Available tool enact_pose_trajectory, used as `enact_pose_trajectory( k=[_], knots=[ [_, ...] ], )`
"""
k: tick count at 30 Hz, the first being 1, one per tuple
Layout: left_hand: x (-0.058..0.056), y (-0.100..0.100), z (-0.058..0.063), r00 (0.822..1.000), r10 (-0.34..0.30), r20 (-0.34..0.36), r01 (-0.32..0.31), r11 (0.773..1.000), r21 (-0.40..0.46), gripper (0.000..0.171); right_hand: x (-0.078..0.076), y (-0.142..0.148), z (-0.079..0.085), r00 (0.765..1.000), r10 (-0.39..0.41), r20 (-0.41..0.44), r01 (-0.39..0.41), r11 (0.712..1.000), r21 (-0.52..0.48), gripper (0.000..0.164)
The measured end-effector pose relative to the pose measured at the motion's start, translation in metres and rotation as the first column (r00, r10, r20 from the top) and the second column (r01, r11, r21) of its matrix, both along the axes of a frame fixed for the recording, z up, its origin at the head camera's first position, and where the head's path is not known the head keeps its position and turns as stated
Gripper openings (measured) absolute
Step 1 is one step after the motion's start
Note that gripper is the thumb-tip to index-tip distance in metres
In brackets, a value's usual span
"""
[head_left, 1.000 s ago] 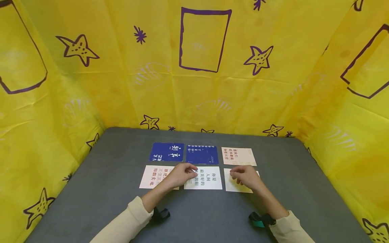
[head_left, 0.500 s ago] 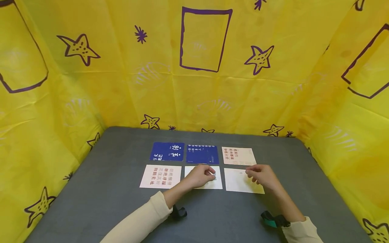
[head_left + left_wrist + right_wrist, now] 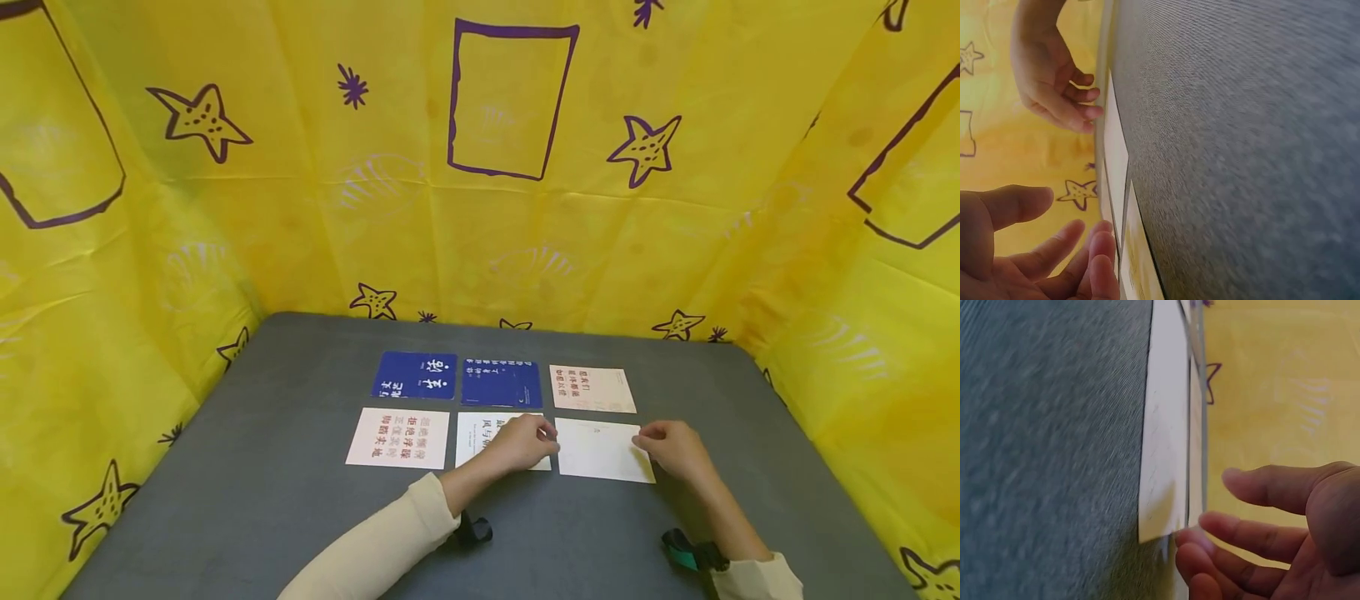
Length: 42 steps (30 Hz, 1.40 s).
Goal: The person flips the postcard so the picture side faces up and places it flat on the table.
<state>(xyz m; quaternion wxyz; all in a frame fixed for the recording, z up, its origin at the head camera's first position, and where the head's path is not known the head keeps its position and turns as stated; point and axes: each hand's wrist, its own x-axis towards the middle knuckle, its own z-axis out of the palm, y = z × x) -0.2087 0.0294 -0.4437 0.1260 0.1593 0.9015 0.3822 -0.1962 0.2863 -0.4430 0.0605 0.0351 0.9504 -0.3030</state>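
Observation:
A nearly blank off-white card (image 3: 604,450) lies at the near right of two rows of cards. My right hand (image 3: 677,450) is at its right edge, fingers loosely bent; the right wrist view shows the thumb (image 3: 1266,486) apart from the fingers with nothing between them. My left hand (image 3: 522,443) hovers over the right part of a white card with dark lettering (image 3: 474,437), covering some of its print, fingertips near the blank card's left edge. In the left wrist view its thumb (image 3: 1022,205) and fingers stand apart, holding nothing.
A pale pink card with red characters (image 3: 397,438) lies at the near left. The far row has two blue cards (image 3: 415,375) and a pink one (image 3: 592,389). All lie on a grey tabletop (image 3: 300,517) before a yellow patterned curtain (image 3: 300,250).
Both hands have moved right. The left hand has gone from between the pink and lettered cards to the lettered card's right side; the right hand has shifted to the blank card's right edge.

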Motion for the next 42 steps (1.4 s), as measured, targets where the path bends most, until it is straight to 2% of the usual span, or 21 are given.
enact_pose_trajectory(
  k=[6, 13, 16, 23, 29, 36, 42],
  knots=[
    [-0.003, 0.008, -0.001, 1.000, -0.004, 0.022, 0.005, 0.999, -0.034, 0.024, 0.003, 0.005, -0.002, 0.999, 0.011, -0.038, -0.008, 0.995, 0.097, 0.028],
    [-0.004, 0.015, 0.002, 1.000, -0.001, 0.000, 0.001, 0.993, -0.122, 0.024, 0.004, 0.002, -0.001, 0.999, 0.008, -0.034, -0.005, 0.996, 0.088, 0.033],
    [-0.003, 0.016, 0.003, 1.000, 0.017, 0.016, -0.015, 0.993, -0.119, 0.023, 0.003, 0.001, -0.002, 1.000, -0.005, -0.022, 0.007, 0.998, 0.059, 0.034],
    [-0.004, 0.018, 0.002, 0.997, 0.036, 0.062, -0.032, 0.998, -0.055, 0.025, 0.003, 0.001, -0.005, 0.999, -0.041, 0.001, 0.041, 0.998, -0.049, 0.032],
    [-0.005, 0.017, -0.001, 0.992, 0.053, 0.115, -0.059, 0.997, 0.051, 0.025, 0.003, 0.002, -0.005, 0.998, -0.064, 0.026, 0.066, 0.994, -0.092, 0.031],
    [-0.004, 0.016, -0.003, 0.973, 0.090, 0.214, -0.131, 0.974, 0.187, 0.032, 0.003, 0.001, -0.006, 0.997, -0.077, 0.027, 0.080, 0.991, -0.111, 0.029],
    [-0.004, 0.016, -0.002, 0.963, 0.110, 0.247, -0.172, 0.955, 0.243, 0.040, 0.003, 0.001, -0.008, 0.995, -0.096, 0.010, 0.096, 0.991, -0.096, 0.028]
  ],
)
